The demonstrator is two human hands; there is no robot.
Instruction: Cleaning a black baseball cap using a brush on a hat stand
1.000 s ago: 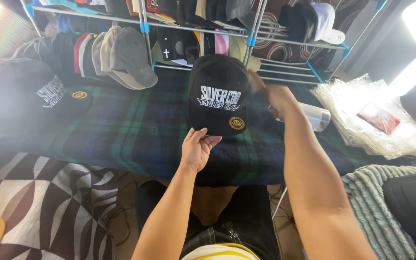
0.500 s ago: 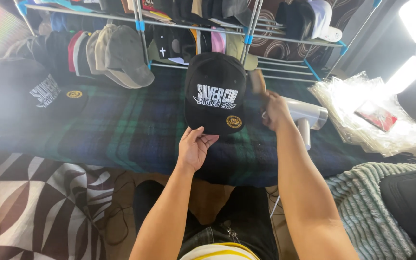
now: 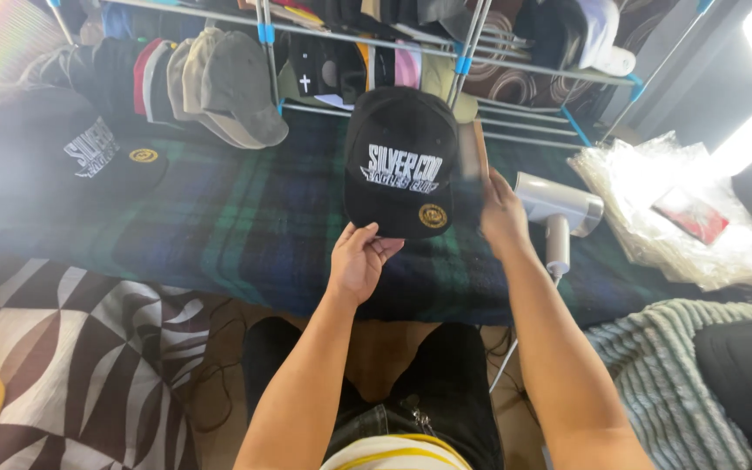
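Note:
A black cap [image 3: 400,157] with white lettering and a round gold sticker on its flat brim is held up over a dark green and blue plaid blanket [image 3: 245,222]. My left hand [image 3: 360,259] pinches the front edge of the brim from below. My right hand [image 3: 500,213] is at the cap's right side and holds a thin brown stick-like object [image 3: 481,161] that rises beside the cap; what it is cannot be told.
A second black cap [image 3: 89,161] lies at the left on the blanket. Several caps [image 3: 219,83] hang on a metal rack [image 3: 472,35] behind. A white handheld steamer [image 3: 557,209] stands to the right, beside clear plastic bags [image 3: 681,213]. A patterned rug [image 3: 71,357] lies lower left.
The cap has stayed held up in the same spot. My right hand has dropped lower along the cap's right side, and the white steamer behind it shows more fully.

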